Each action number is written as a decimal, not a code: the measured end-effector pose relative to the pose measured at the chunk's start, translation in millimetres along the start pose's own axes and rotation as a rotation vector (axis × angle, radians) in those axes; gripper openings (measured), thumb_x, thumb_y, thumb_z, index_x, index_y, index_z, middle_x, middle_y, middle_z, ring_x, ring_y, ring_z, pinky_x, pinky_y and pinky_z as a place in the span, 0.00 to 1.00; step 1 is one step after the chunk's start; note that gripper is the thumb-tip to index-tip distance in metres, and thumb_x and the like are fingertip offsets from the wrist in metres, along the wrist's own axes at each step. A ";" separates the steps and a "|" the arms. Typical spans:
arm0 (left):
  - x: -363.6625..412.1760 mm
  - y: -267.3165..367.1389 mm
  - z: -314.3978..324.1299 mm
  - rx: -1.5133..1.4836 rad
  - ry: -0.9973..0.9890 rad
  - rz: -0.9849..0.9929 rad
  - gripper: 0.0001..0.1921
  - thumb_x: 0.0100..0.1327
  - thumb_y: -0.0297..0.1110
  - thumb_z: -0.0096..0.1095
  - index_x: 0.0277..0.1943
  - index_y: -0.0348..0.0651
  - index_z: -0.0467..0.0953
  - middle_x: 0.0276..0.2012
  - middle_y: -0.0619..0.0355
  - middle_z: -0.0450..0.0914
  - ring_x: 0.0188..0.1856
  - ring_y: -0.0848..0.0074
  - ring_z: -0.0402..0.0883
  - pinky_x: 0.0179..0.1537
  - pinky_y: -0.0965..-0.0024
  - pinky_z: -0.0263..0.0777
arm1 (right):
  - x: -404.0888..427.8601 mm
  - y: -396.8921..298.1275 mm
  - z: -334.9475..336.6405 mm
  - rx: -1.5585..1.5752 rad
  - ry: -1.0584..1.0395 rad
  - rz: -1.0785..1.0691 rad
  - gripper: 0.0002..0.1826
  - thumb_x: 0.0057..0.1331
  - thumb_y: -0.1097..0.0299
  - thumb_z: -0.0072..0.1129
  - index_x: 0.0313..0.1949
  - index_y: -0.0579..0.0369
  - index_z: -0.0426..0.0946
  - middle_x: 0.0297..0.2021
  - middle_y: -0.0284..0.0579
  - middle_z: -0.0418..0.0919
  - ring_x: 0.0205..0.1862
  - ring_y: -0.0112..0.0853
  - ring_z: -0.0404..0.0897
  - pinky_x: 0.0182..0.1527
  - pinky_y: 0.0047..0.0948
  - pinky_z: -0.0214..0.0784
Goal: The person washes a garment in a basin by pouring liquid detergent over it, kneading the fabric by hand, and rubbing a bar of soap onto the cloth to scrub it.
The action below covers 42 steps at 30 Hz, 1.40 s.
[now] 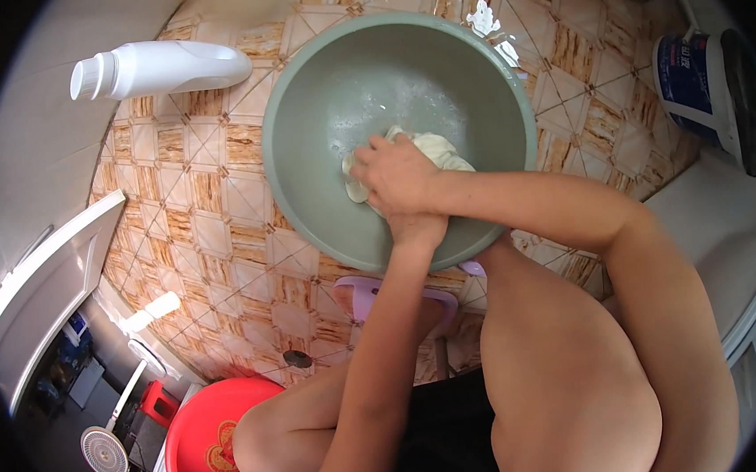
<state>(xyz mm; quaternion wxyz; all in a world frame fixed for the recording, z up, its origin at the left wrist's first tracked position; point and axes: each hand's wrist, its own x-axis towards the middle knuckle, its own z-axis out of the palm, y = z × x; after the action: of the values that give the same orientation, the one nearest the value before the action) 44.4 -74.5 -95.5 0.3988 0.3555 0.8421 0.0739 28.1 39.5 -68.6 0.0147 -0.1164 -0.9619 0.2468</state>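
A cream-coloured cloth [438, 151] lies bunched on the floor of a grey-green plastic basin [304, 142]. Over it is my right hand [396, 174], its fingers curled onto the fabric. My left hand [421, 229] comes in from below, its wrist crossing under the right one; its fingers are hidden by the right hand, so its grip does not show. Wet patches and droplets glisten on the basin's bottom beyond the cloth.
A white plastic bottle [171, 67] with a cap stands left of the basin. Beside my knee is a red basin [194, 443]. At right is a white bucket with a dark-blue label [692, 78]. A floor drain [298, 359], an open door [68, 274] and a fan [105, 452] are at left.
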 end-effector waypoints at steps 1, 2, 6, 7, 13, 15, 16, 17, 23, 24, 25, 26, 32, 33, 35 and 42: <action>3.7 -6.6 8.0 -0.284 0.014 0.096 0.40 0.61 0.58 0.55 0.69 0.44 0.53 0.68 0.34 0.47 0.67 0.30 0.43 0.67 0.39 0.41 | -9.2 1.0 7.1 -0.075 -0.121 -0.211 0.11 0.56 0.67 0.53 0.36 0.52 0.81 0.29 0.33 0.79 0.46 0.34 0.75 0.40 0.37 0.69; 6.8 -11.0 16.9 -0.280 -0.006 0.107 0.40 0.61 0.57 0.56 0.69 0.44 0.54 0.67 0.34 0.49 0.66 0.31 0.47 0.66 0.39 0.42 | -14.6 2.1 14.6 -0.146 -0.242 -0.424 0.10 0.56 0.66 0.53 0.34 0.51 0.82 0.29 0.33 0.79 0.46 0.34 0.75 0.40 0.37 0.69; -0.6 46.2 -11.2 0.213 -0.188 -0.091 0.41 0.61 0.57 0.56 0.70 0.46 0.51 0.68 0.33 0.47 0.66 0.30 0.45 0.66 0.39 0.42 | 36.4 56.1 30.9 -0.211 -0.121 -0.144 0.09 0.57 0.66 0.52 0.31 0.51 0.81 0.29 0.34 0.79 0.44 0.34 0.76 0.40 0.36 0.70; -3.2 44.0 -7.6 0.217 -0.053 -0.045 0.41 0.61 0.58 0.56 0.70 0.47 0.50 0.68 0.33 0.46 0.67 0.30 0.45 0.66 0.39 0.41 | 47.8 64.8 25.3 -0.149 -0.024 -0.085 0.09 0.57 0.66 0.52 0.31 0.51 0.81 0.29 0.35 0.79 0.43 0.34 0.76 0.39 0.35 0.70; 4.7 -4.7 6.9 0.144 0.017 0.049 0.43 0.60 0.59 0.56 0.72 0.52 0.45 0.70 0.32 0.39 0.68 0.29 0.38 0.67 0.38 0.38 | 18.9 9.2 4.2 -0.077 0.017 -0.358 0.09 0.58 0.65 0.52 0.32 0.54 0.80 0.30 0.39 0.76 0.38 0.34 0.78 0.37 0.33 0.72; 4.7 -5.9 8.6 0.023 0.047 0.196 0.44 0.60 0.59 0.56 0.73 0.53 0.44 0.70 0.31 0.36 0.69 0.29 0.36 0.67 0.38 0.37 | 8.4 13.3 9.8 -0.108 -0.097 -0.374 0.10 0.58 0.65 0.52 0.36 0.53 0.79 0.32 0.39 0.76 0.39 0.35 0.77 0.38 0.34 0.72; 3.2 15.1 -3.0 0.127 -0.071 0.053 0.44 0.60 0.59 0.55 0.73 0.53 0.44 0.70 0.32 0.36 0.69 0.30 0.35 0.67 0.38 0.37 | 1.3 18.9 15.4 -0.144 -0.211 -0.382 0.12 0.59 0.65 0.52 0.39 0.52 0.79 0.35 0.40 0.77 0.40 0.35 0.77 0.39 0.34 0.72; 3.7 34.3 -9.8 0.231 -0.185 -0.077 0.44 0.60 0.59 0.55 0.73 0.52 0.44 0.70 0.32 0.36 0.70 0.32 0.35 0.67 0.39 0.37 | 7.9 34.8 18.1 -0.155 -0.220 -0.371 0.12 0.59 0.65 0.52 0.39 0.52 0.79 0.35 0.40 0.77 0.40 0.35 0.77 0.39 0.34 0.72; -3.6 46.6 -1.1 0.269 0.050 -0.048 0.40 0.62 0.58 0.52 0.72 0.50 0.50 0.71 0.41 0.48 0.71 0.42 0.40 0.67 0.40 0.39 | 49.1 65.7 21.9 -0.184 0.072 0.084 0.09 0.56 0.64 0.54 0.33 0.53 0.77 0.33 0.43 0.77 0.40 0.36 0.78 0.35 0.37 0.74; -2.4 37.7 -1.5 0.274 0.057 -0.064 0.40 0.62 0.58 0.52 0.72 0.50 0.50 0.71 0.41 0.48 0.71 0.42 0.40 0.67 0.40 0.39 | 43.1 44.5 13.8 -0.099 0.076 0.056 0.08 0.57 0.64 0.53 0.32 0.53 0.78 0.32 0.43 0.79 0.39 0.37 0.79 0.37 0.36 0.73; -1.6 26.4 -2.0 0.263 0.024 -0.060 0.41 0.60 0.59 0.54 0.71 0.49 0.52 0.70 0.43 0.50 0.71 0.42 0.40 0.67 0.39 0.38 | 34.6 22.5 4.1 -0.013 0.078 0.028 0.08 0.57 0.65 0.52 0.30 0.53 0.78 0.32 0.43 0.80 0.39 0.38 0.80 0.38 0.35 0.73; -3.2 14.6 0.6 0.247 -0.018 -0.050 0.41 0.59 0.59 0.56 0.71 0.49 0.54 0.70 0.45 0.52 0.71 0.42 0.40 0.67 0.39 0.38 | 16.8 -2.3 -7.4 -0.009 -0.091 -0.087 0.09 0.57 0.64 0.53 0.35 0.53 0.77 0.33 0.44 0.79 0.37 0.39 0.80 0.37 0.35 0.73; 0.7 42.4 -8.2 0.017 -0.088 -0.020 0.39 0.63 0.59 0.50 0.71 0.48 0.50 0.70 0.41 0.48 0.71 0.38 0.38 0.68 0.41 0.37 | 15.7 32.2 15.8 0.077 -0.313 -0.105 0.14 0.57 0.62 0.55 0.40 0.54 0.76 0.38 0.44 0.78 0.37 0.38 0.79 0.39 0.36 0.73; -0.6 52.7 -15.9 0.270 -0.128 -0.113 0.41 0.62 0.60 0.50 0.72 0.48 0.48 0.71 0.38 0.45 0.70 0.34 0.37 0.68 0.41 0.37 | 27.7 44.7 12.2 0.094 -0.220 -0.067 0.15 0.56 0.61 0.57 0.40 0.53 0.76 0.41 0.45 0.77 0.42 0.37 0.78 0.43 0.38 0.72; 0.6 49.7 -9.7 0.255 -0.129 -0.087 0.43 0.61 0.60 0.52 0.72 0.49 0.45 0.70 0.34 0.39 0.69 0.30 0.34 0.68 0.40 0.37 | 35.9 62.1 10.9 0.028 -0.021 -0.077 0.16 0.55 0.61 0.57 0.42 0.53 0.77 0.45 0.45 0.74 0.48 0.37 0.75 0.47 0.42 0.69; 4.4 12.3 -3.7 -0.013 -0.124 -0.018 0.43 0.60 0.59 0.55 0.71 0.47 0.49 0.72 0.38 0.38 0.69 0.30 0.35 0.67 0.39 0.37 | -24.0 0.3 -10.2 0.033 -0.227 0.066 0.17 0.55 0.61 0.58 0.44 0.50 0.80 0.46 0.41 0.71 0.53 0.41 0.68 0.46 0.47 0.66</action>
<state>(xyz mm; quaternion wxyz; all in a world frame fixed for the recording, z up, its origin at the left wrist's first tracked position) 46.5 -61.9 -90.8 0.4533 0.3494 0.8183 0.0536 52.4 38.9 -59.1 -0.1008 -0.1192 -0.9489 0.2744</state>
